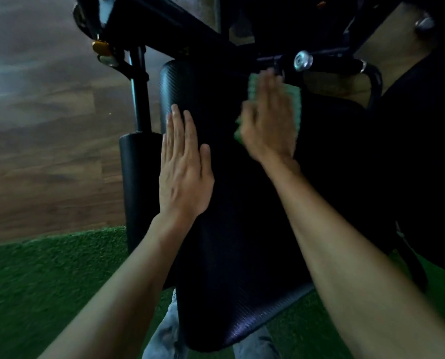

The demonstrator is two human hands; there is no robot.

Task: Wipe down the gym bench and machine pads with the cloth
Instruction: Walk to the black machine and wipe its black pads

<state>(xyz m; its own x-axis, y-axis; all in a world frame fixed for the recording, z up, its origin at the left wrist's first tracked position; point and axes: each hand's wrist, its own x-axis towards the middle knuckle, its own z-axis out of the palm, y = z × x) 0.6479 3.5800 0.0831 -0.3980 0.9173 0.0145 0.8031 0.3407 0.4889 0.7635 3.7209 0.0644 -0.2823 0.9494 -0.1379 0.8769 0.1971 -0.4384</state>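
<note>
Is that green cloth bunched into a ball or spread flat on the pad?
Mostly spread flat. The cloth lies under the right hand on the black pad, showing beyond it on both sides.

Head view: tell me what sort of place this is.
Most likely a gym. A long black padded bench sits on a dark metal machine frame with a chrome-capped handle, above green artificial turf and wood-look flooring.
</note>
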